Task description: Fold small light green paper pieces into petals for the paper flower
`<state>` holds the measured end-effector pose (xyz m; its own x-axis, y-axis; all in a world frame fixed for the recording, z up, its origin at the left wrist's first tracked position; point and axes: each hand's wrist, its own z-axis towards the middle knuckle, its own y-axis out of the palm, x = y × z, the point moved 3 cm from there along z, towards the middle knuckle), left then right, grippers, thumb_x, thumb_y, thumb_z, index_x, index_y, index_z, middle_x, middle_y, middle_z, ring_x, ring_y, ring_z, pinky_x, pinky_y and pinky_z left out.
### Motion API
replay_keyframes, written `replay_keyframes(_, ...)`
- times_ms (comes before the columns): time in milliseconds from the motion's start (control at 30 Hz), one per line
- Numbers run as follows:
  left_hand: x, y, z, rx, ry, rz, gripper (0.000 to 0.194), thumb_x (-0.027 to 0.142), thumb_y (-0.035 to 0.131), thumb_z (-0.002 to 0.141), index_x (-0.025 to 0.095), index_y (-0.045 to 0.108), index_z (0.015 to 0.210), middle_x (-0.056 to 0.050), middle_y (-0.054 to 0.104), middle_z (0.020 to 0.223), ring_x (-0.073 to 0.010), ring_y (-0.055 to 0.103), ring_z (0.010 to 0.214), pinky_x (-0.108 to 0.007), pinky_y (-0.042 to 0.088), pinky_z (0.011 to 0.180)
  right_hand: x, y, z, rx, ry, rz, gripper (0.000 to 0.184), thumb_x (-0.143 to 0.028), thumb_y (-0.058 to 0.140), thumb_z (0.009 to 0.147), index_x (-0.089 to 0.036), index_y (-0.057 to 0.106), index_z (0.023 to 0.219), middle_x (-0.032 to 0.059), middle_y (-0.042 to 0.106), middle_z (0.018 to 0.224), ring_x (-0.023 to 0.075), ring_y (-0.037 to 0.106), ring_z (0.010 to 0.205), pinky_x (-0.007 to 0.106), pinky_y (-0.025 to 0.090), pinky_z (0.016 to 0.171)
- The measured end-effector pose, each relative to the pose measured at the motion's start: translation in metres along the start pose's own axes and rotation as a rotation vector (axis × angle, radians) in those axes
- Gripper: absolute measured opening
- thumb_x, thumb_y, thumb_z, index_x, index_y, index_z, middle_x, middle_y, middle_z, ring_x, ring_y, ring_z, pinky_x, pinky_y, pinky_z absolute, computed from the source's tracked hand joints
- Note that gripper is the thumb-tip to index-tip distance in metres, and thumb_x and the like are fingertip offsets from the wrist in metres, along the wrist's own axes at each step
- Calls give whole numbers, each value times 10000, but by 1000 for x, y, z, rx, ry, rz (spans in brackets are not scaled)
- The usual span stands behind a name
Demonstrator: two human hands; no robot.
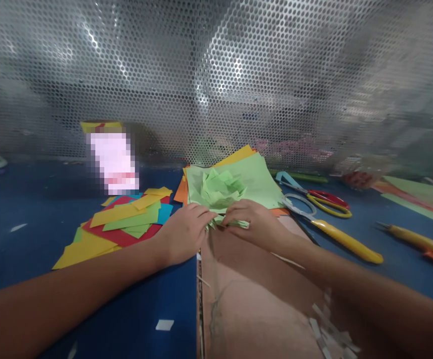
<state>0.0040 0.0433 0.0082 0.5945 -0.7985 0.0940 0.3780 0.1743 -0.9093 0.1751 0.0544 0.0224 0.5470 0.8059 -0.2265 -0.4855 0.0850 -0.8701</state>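
My left hand and my right hand meet in the middle, both with fingers closed. Between them they pinch a small piece of folded light green paper, partly hidden by the fingers. Just beyond lies a light green folded-paper flower with pointed petals. It sits on a stack of coloured sheets, a light green sheet on top with yellow and orange edges beneath. Under my hands is a brown board.
Coloured paper strips are heaped at left near a blurred-out upright object. Scissors, a yellow-handled tool and a yellow pointed tool lie at right. White scraps are in front; perforated metal rises behind.
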Motion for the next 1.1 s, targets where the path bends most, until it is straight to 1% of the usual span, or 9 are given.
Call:
replay_keyframes(200,1,0,1,-31,24,23,299,87,427,836,100,625,1060,-109,587,967,-232,509,930,-386,433,862,6,14,0,50,10,11,43,-189,660,778,-208,698,784,36,692,867,182,598,831,308,410,790)
replay_keyframes(400,0,0,0,-21,9,20,277,101,435,835,117,633,1027,-105,565,978,-224,505,926,-381,445,851,3,13,-1,5,38,46,69,-256,678,777,-229,694,839,5,722,841,166,633,783,277,432,753)
replay_keyframes(533,0,1,0,-5,34,6,320,42,402,785,81,613,1022,-127,574,1032,-228,507,985,-384,434,902,-3,9,-4,-25,167,110,186,-238,613,820,-250,628,1006,2,711,930,163,655,812,245,453,701)
replay_keyframes(600,1,1,0,-2,60,0,377,30,383,778,62,575,1100,-140,573,1103,-237,491,1053,-395,411,946,-4,7,-5,-45,248,144,174,-221,542,856,-239,568,1027,6,700,939,167,659,824,243,452,685)
replay_keyframes(700,2,1,1,-9,97,-9,435,27,368,781,56,522,1186,-129,565,1192,-234,471,1118,-399,379,995,-2,-2,-4,4,295,105,97,-209,450,893,-210,479,985,31,672,893,177,644,794,250,438,662)
replay_keyframes(767,3,1,1,-11,114,-12,453,17,355,773,64,516,1193,-115,566,1216,-223,478,1126,-397,361,1017,1,-7,-4,36,292,71,54,-184,402,903,-202,439,938,45,645,865,179,621,775,258,425,664)
replay_keyframes(867,3,1,1,-18,126,-13,465,0,346,752,67,529,1175,-108,588,1200,-217,501,1117,-396,350,1029,4,-10,-3,20,265,53,55,-157,387,891,-203,417,891,45,612,824,180,581,730,262,407,649)
replay_keyframes(1033,1,2,0,-30,95,-6,482,5,381,735,91,531,1184,-97,614,1170,-257,459,1185,-429,371,1008,3,-2,-4,-31,216,38,113,-107,396,855,-199,433,908,45,594,820,180,540,716,260,393,638)
replay_keyframes(1100,1,2,0,-33,99,-9,452,0,379,738,106,565,1135,-91,629,1150,-247,484,1163,-432,367,1014,3,0,-5,-40,200,35,134,-89,385,852,-196,442,909,52,599,842,183,537,752,263,393,664)
